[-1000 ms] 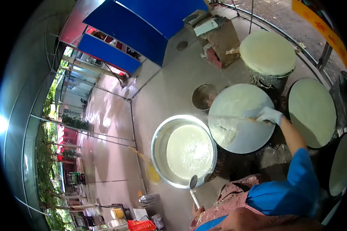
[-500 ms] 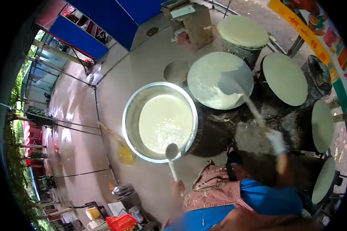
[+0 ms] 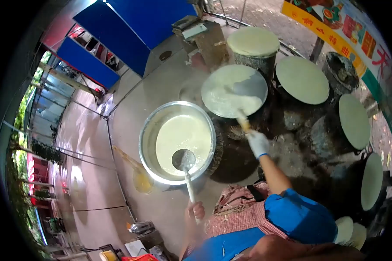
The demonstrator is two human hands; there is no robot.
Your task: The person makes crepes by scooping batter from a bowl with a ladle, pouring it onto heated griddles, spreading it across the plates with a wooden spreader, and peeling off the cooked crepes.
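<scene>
My left hand [image 3: 195,210], bare, is wrapped round the white handle of a metal ladle [image 3: 184,160]. The ladle's bowl is over the near side of a large metal basin [image 3: 147,143] of pale batter [image 3: 178,135]. My right hand [image 3: 258,142], in a white glove, grips the wooden handle of a spreader [image 3: 244,121]. The far end of that tool is blurred over a round griddle [image 3: 213,93], where pale batter covers part of the dark surface.
Other round griddles [image 3: 302,80] [image 3: 355,122] [image 3: 372,182] carry pale sheets on the right. A pale stack [image 3: 253,41] tops a drum behind. A yellow container [image 3: 142,181] stands left of the basin, and a bottle [image 3: 141,227] lies at the lower left.
The view has shifted. My right hand has come from the right back towards the griddle with the spreader. The ladle in my left hand has moved further over the basin.
</scene>
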